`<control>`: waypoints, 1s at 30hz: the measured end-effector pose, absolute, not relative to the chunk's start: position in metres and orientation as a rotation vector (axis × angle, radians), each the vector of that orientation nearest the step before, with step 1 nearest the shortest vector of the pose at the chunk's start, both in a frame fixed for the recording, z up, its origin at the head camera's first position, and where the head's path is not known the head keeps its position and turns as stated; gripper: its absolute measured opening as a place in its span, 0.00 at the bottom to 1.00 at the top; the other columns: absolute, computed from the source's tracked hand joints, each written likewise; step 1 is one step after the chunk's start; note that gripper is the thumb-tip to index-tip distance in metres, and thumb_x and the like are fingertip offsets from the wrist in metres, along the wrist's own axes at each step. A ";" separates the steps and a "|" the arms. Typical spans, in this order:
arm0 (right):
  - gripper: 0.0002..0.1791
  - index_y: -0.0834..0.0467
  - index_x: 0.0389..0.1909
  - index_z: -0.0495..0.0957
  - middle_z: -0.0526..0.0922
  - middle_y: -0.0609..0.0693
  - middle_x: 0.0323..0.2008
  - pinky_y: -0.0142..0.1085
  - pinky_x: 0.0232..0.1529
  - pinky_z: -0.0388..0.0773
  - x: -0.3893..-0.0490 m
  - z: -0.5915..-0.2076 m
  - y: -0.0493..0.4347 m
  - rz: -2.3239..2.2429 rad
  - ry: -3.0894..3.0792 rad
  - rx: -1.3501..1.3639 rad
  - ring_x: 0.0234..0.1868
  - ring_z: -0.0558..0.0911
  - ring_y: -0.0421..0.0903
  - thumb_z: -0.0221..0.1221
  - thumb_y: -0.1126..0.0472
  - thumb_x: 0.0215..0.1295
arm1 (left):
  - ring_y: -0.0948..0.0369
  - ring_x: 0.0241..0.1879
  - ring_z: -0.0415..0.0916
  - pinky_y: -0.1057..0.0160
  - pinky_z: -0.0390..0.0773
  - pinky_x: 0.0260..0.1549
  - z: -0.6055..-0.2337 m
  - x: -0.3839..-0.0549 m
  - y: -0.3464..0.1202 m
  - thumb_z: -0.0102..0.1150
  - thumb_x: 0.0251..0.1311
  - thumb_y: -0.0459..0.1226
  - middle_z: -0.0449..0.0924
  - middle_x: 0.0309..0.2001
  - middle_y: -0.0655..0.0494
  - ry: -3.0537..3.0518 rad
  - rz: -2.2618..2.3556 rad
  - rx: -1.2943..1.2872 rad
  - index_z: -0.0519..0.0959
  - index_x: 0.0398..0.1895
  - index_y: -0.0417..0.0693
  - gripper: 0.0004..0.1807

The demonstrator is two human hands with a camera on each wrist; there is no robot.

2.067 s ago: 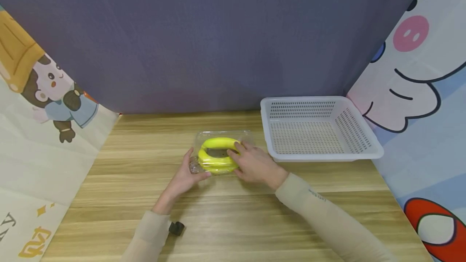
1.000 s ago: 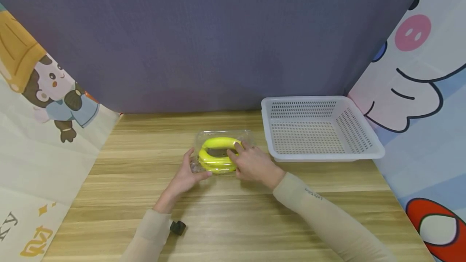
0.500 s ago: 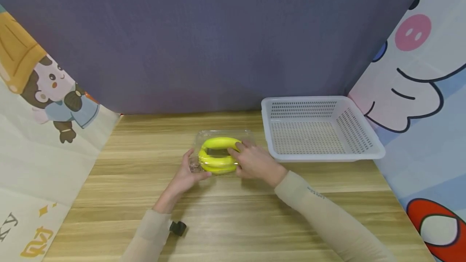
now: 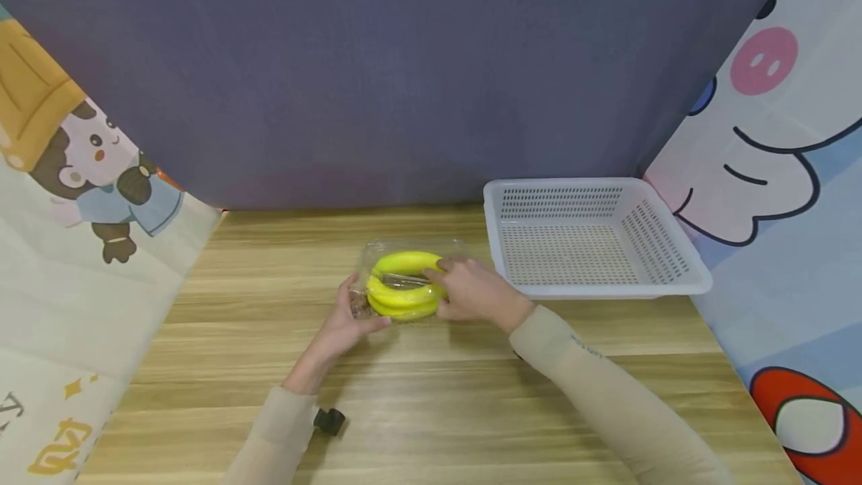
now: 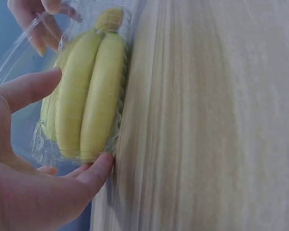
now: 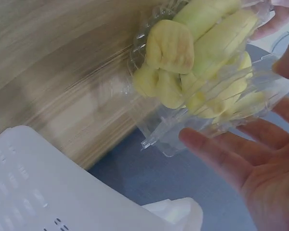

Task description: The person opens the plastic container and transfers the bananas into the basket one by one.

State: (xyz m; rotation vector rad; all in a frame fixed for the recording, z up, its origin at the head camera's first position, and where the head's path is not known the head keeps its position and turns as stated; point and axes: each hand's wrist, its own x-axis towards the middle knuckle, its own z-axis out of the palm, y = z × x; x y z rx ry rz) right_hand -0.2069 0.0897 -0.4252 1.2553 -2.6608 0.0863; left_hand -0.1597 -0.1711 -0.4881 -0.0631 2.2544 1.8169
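Clear box (image 4: pixel 370 248) with yellow bananas (image 4: pixel 404 300) inside sits on the table (image 4: pixel 417 403), just beside the white basket (image 4: pixel 599 293), apart from it on the side of the left hand (image 4: pixel 342 326); bananas' long axis runs roughly parallel to the basket's long near rim; joined stem (image 6: pixel 171 46) points toward the basket, tips away from it; fruit bows apart into an oval ring around a gap.

Left hand grips the box end away from the basket, thumb and fingers spread wide about the corner; right hand (image 4: pixel 480 292), at the box end nearest the basket, has bent fingers touching the lid (image 6: pixel 176 147); whether they pinch it, I cannot tell.

Materials: box of thin, glossy, crinkled plastic with scalloped walls; bananas smooth, plump, their stem blunt and browned; basket of rigid matte plastic, rectangular with flared, slotted sides; table of streaky wood grain; sleeves (image 4: pixel 606 388) of plain beige cloth.
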 end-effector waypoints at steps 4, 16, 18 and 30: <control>0.30 0.54 0.56 0.78 0.83 0.50 0.41 0.29 0.20 0.72 -0.210 -0.419 0.091 0.178 -2.745 1.213 0.23 0.73 0.38 0.57 0.54 0.47 | 0.41 0.65 0.59 0.43 0.65 0.60 -0.487 -0.161 -0.170 0.75 0.43 0.37 0.57 0.66 0.38 2.257 1.791 -0.073 0.38 0.74 0.56 0.62; 0.28 0.52 0.57 0.78 0.80 0.52 0.53 0.38 0.34 0.83 -0.213 -0.417 0.097 0.275 -2.774 1.161 0.48 0.82 0.49 0.56 0.50 0.52 | 0.44 0.63 0.60 0.42 0.65 0.60 -0.492 -0.162 -0.171 0.76 0.39 0.40 0.58 0.66 0.43 2.286 1.795 -0.070 0.40 0.74 0.57 0.64; 0.27 0.52 0.56 0.78 0.80 0.52 0.54 0.40 0.37 0.83 -0.213 -0.415 0.099 0.331 -2.763 1.148 0.51 0.81 0.50 0.57 0.49 0.53 | 0.44 0.64 0.60 0.42 0.64 0.61 -0.492 -0.162 -0.171 0.77 0.39 0.40 0.58 0.66 0.42 2.287 1.791 -0.077 0.40 0.74 0.57 0.64; 0.24 0.55 0.51 0.81 0.82 0.48 0.51 0.37 0.41 0.82 -0.216 -0.414 0.107 0.545 -2.679 1.071 0.50 0.81 0.47 0.59 0.50 0.53 | 0.42 0.65 0.59 0.42 0.65 0.61 -0.492 -0.162 -0.171 0.77 0.37 0.41 0.56 0.67 0.41 2.290 1.779 -0.092 0.40 0.74 0.60 0.65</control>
